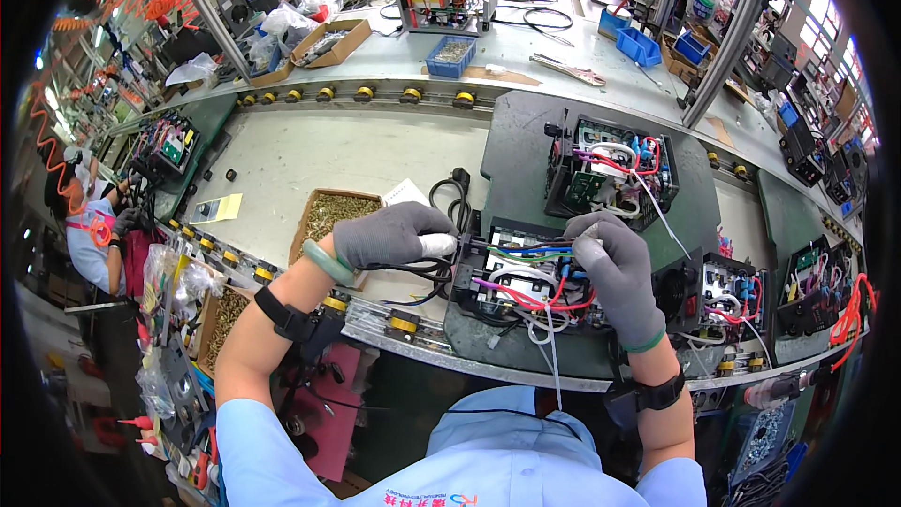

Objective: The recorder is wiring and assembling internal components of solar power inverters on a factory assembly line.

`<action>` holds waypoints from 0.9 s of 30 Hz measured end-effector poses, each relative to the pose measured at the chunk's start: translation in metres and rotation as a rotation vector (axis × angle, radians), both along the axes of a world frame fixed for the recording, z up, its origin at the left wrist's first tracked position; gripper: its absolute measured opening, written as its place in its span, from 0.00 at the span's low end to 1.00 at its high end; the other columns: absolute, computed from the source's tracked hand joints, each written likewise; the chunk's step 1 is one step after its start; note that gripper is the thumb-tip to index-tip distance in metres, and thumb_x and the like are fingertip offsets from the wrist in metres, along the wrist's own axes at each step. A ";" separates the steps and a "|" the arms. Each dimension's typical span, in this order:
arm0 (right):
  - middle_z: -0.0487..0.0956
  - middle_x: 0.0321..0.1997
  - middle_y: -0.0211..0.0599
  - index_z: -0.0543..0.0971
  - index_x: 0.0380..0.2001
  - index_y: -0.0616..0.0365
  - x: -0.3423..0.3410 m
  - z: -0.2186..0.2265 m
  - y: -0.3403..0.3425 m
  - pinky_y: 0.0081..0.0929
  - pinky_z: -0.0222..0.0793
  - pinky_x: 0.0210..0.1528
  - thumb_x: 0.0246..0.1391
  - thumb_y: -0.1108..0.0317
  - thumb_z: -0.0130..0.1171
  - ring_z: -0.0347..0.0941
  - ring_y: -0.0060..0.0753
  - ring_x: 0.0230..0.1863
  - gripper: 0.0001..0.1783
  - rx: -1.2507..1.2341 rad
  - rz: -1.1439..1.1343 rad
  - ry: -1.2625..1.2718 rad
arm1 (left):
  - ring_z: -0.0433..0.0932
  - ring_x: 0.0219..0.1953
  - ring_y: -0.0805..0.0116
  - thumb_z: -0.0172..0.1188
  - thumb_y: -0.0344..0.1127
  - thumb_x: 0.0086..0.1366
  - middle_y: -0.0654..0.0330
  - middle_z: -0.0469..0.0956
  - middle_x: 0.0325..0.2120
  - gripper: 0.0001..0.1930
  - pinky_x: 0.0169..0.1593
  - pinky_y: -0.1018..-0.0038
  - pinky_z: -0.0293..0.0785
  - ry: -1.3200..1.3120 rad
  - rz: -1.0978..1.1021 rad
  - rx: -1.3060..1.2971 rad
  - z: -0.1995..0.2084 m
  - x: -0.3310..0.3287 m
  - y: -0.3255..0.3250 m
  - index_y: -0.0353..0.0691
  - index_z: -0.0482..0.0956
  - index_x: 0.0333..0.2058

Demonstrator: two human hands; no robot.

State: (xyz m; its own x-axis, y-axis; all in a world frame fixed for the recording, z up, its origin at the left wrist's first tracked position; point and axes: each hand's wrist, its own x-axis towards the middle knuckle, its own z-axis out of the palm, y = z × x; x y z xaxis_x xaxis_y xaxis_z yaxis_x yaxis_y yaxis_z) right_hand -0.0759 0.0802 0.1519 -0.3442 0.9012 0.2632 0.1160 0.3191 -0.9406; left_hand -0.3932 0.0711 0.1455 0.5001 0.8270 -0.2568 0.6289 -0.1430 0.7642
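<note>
My left hand (392, 235), in a grey glove with pale fingertips, pinches at a black power cord (441, 272) beside the left end panel of an open electronic unit (526, 277). My right hand (615, 272), gloved alike, has its fingers closed on the ends of thin wires (530, 247) at the unit's right side; its fingertips are partly hidden. These dark, blue and green wires stretch across the unit between my hands. Red and white leads (554, 305) curl over its front. The cord's plug (460, 177) lies just behind my left hand.
A second open unit (615, 169) stands behind on the dark green board (521, 131), with others to the right (732, 291). A cardboard box of small brass-coloured parts (328, 211) sits by my left wrist. Roller rails (404, 321) edge the line. Another person (94, 235) works at far left.
</note>
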 end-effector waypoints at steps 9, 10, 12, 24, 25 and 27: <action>0.80 0.36 0.40 0.77 0.24 0.67 -0.003 -0.001 0.005 0.26 0.69 0.37 0.52 0.73 0.60 0.73 0.27 0.33 0.08 0.165 -0.095 -0.077 | 0.80 0.40 0.61 0.63 0.35 0.57 0.60 0.79 0.33 0.11 0.57 0.61 0.68 0.739 -0.109 1.027 0.016 0.034 -0.018 0.48 0.80 0.40; 0.81 0.35 0.40 0.76 0.23 0.66 -0.003 0.001 0.008 0.26 0.69 0.36 0.51 0.74 0.60 0.73 0.28 0.32 0.07 0.187 -0.083 -0.113 | 0.80 0.40 0.61 0.63 0.34 0.58 0.60 0.79 0.34 0.10 0.57 0.61 0.68 0.673 -0.079 0.932 0.026 0.036 -0.016 0.48 0.79 0.40; 0.81 0.33 0.40 0.76 0.22 0.66 -0.009 0.010 0.011 0.29 0.70 0.35 0.49 0.74 0.61 0.74 0.32 0.31 0.07 0.222 -0.105 -0.113 | 0.79 0.42 0.58 0.64 0.35 0.58 0.57 0.79 0.38 0.11 0.54 0.63 0.71 0.572 -0.011 0.892 0.044 0.051 -0.008 0.46 0.80 0.41; 0.80 0.36 0.38 0.81 0.32 0.56 0.000 0.012 0.001 0.42 0.70 0.49 0.45 0.62 0.69 0.79 0.43 0.41 0.12 0.483 -0.159 -0.620 | 0.76 0.34 0.72 0.62 0.30 0.65 0.61 0.79 0.28 0.08 0.43 0.73 0.72 -0.447 0.269 0.128 0.021 0.087 0.006 0.33 0.83 0.40; 0.80 0.39 0.39 0.81 0.36 0.55 -0.010 0.024 -0.007 0.41 0.71 0.48 0.45 0.62 0.70 0.79 0.43 0.41 0.15 0.572 -0.287 -0.615 | 0.76 0.34 0.72 0.63 0.30 0.64 0.61 0.78 0.29 0.09 0.42 0.73 0.72 -0.458 0.302 0.085 0.020 0.086 0.005 0.32 0.83 0.40; 0.78 0.46 0.40 0.78 0.47 0.55 -0.021 0.034 -0.019 0.40 0.74 0.42 0.45 0.61 0.70 0.79 0.43 0.39 0.24 0.501 -0.340 -0.491 | 0.75 0.35 0.72 0.64 0.30 0.64 0.61 0.78 0.29 0.09 0.43 0.73 0.72 -0.430 0.257 0.141 0.021 0.084 0.002 0.32 0.83 0.40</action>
